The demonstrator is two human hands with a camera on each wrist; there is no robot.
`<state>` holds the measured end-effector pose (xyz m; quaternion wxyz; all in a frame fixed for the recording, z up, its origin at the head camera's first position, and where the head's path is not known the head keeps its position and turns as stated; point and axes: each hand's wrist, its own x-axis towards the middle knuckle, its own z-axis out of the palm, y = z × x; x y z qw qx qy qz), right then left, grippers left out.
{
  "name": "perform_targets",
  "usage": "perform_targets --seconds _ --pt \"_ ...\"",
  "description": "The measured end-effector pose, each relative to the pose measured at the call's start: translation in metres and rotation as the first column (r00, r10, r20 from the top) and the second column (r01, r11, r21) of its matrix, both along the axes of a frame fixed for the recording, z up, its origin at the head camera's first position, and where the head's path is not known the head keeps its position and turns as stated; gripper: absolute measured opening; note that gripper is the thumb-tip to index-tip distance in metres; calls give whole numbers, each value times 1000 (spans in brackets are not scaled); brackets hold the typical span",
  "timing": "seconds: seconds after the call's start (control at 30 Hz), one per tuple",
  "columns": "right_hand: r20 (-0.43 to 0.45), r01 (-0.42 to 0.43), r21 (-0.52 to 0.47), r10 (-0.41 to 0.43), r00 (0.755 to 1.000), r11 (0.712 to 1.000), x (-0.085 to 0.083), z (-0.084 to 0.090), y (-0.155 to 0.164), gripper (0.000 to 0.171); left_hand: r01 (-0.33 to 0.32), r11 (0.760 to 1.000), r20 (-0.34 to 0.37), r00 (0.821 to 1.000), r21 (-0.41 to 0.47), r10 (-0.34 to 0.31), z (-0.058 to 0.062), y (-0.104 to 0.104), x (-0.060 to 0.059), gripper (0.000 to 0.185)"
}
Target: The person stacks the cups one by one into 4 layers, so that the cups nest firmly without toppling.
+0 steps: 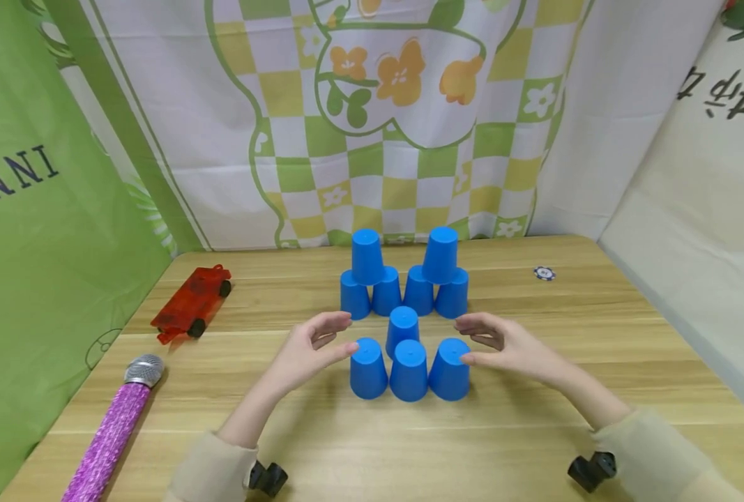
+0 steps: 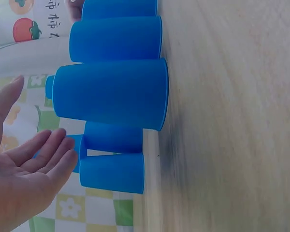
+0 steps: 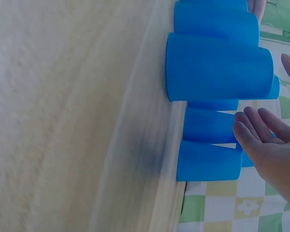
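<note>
Upside-down blue cups stand in groups on the wooden table. Three form a front row: a left cup (image 1: 368, 373), a middle cup (image 1: 409, 376) and a right cup (image 1: 450, 374). Close behind the middle one is a single cup (image 1: 403, 328). My left hand (image 1: 312, 348) is beside the left cup, thumb tip at its top edge and fingers gently bent with nothing gripped. Mirroring it, my right hand (image 1: 506, 345) holds nothing at the right cup, its thumb overlapping that cup's top edge in the head view. Both palms face inward in the wrist views.
Farther back stand two small stacks, each with an upper cup (image 1: 367, 258) across two lower cups (image 1: 452, 296). A red toy car (image 1: 192, 303) and a purple glittery microphone (image 1: 114, 425) lie at the left. A poker chip (image 1: 544, 273) lies at the back right.
</note>
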<state>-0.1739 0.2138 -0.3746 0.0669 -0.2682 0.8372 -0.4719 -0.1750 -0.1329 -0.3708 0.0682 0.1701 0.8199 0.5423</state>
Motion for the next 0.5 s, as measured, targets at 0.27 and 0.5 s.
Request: perform_targets --seconds 0.27,0.5 --pt "-48 3 18 -3 999 1000 4 -5 -7 49 53 998 32 998 -34 -52 -10 11 3 63" --pt "-81 19 69 -13 997 997 6 -1 -12 48 83 997 29 996 -5 -83 -15 18 3 59"
